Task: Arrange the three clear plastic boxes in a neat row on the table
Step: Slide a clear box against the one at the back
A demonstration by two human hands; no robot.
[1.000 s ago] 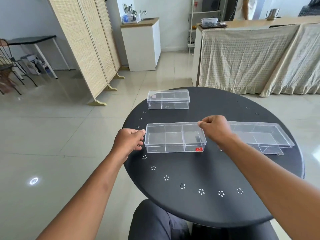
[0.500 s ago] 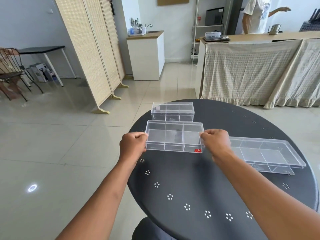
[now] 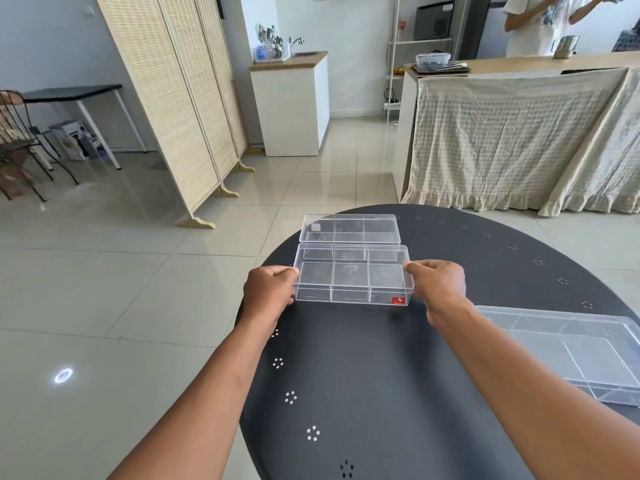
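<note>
- Spreading across the lower frame, the round dark bench carries all three clear boxes; small flower-shaped perforations dot its surface.
- The largest divided box lies flat at the right edge of the bench, well apart from the other two and partly behind the right forearm, its long axis angled against theirs.
- The middle divided box, marked by a red sticker at its near right corner, is held between both hands just in front of the far box. Its long axis runs left to right, parallel with the far box; their facing edges look touching or nearly so, and I cannot tell whether its base rests on the bench.
- The far box sits flat near the bench's far left rim.
- The left hand is clenched on the held box's left short end, fingers curled round the edge.
- The right hand pinches the right short end likewise.
- Judgement: the next move turns on the largest box, which lies to the right and nearer the body, closest to the right hand; it would need turning parallel before joining the row.
</note>
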